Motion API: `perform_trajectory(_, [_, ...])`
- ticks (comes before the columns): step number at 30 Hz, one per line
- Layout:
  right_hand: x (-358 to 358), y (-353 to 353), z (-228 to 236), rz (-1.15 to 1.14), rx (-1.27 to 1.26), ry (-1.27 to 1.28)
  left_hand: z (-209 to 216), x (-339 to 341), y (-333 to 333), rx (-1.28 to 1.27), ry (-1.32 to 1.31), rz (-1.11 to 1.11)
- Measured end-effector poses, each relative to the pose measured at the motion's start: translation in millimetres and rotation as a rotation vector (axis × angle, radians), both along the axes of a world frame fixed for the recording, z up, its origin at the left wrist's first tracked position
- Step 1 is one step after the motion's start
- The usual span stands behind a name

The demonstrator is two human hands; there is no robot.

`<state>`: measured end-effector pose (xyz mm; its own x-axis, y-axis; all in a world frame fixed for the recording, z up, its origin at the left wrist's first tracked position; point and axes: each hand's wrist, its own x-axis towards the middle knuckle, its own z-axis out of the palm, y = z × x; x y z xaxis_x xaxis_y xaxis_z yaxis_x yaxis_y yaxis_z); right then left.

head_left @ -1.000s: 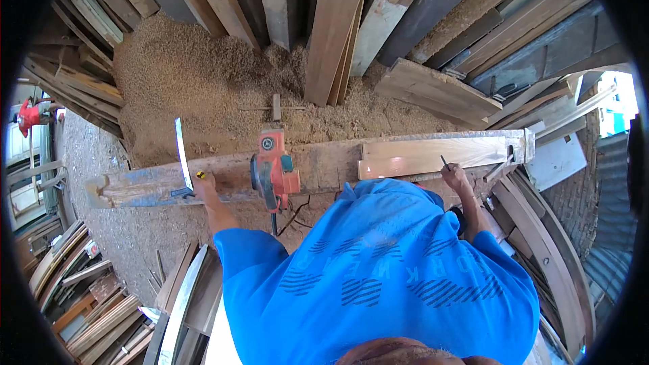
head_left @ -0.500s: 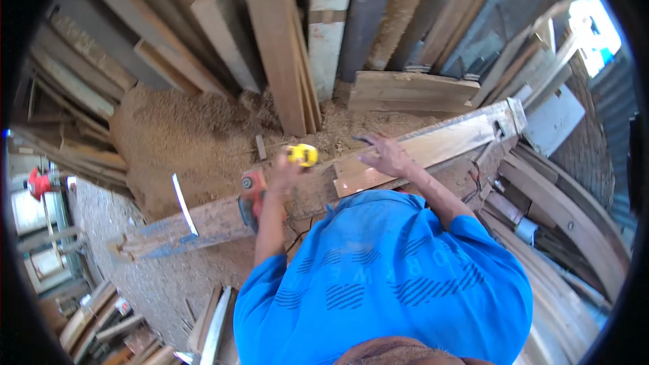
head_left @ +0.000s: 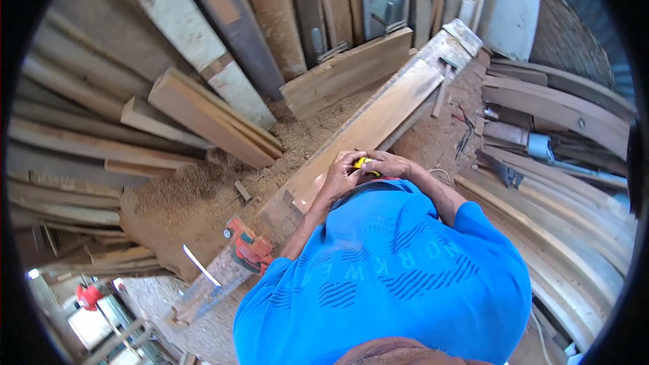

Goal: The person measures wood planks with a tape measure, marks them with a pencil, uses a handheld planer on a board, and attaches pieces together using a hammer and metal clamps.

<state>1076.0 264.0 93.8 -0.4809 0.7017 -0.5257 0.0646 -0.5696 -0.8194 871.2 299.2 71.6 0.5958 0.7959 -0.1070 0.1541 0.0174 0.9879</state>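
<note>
My left hand and my right hand meet close to my body, both closed around a yellow tape measure. Fingers cover much of it, and I cannot see a blade pulled out. Just beyond the hands, a light wooden board lies along a long, narrow bench. To the left of my left forearm, a red power planer rests on the bench's near left stretch.
A thin white strip lies by the bench's left end. Planks lean along the far side over sawdust. Curved timbers are stacked at right. A thin red and dark tool lies right of the bench.
The tape measure has come from the left, over the bench, to in front of my body. My right hand, earlier apart over the board, now grips it too. The view has turned right.
</note>
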Motion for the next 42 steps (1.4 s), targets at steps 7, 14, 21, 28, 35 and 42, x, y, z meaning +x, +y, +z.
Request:
perform_trajectory(7, [51.0,-28.4,-10.1,-0.037,0.278,-0.394,-47.3,42.2,14.7,-0.715,0.111,-0.254])
perform_trajectory(14, [84.3,-44.7,-0.4,-0.005,0.197,-0.616,-58.8,76.8,31.3,-0.812,-0.139,-0.124])
perform_trajectory(21, [130.4,-72.6,-26.9,-0.015,0.193,-0.594,-83.1,43.9,117.0,-0.619,-0.061,0.286])
perform_trajectory(28, [128.9,-62.2,-53.1,-0.104,0.079,-0.853,-155.8,40.6,103.0,0.029,0.543,0.220])
perform_trajectory(35, [135.3,-65.0,-49.4,-0.175,-0.104,-0.988,-123.8,43.0,77.4,0.324,0.836,-0.039])
perform_trajectory(42, [127.6,-83.7,-58.3,-0.230,-0.129,-0.930,-137.8,50.1,96.8,0.228,0.761,-0.091])
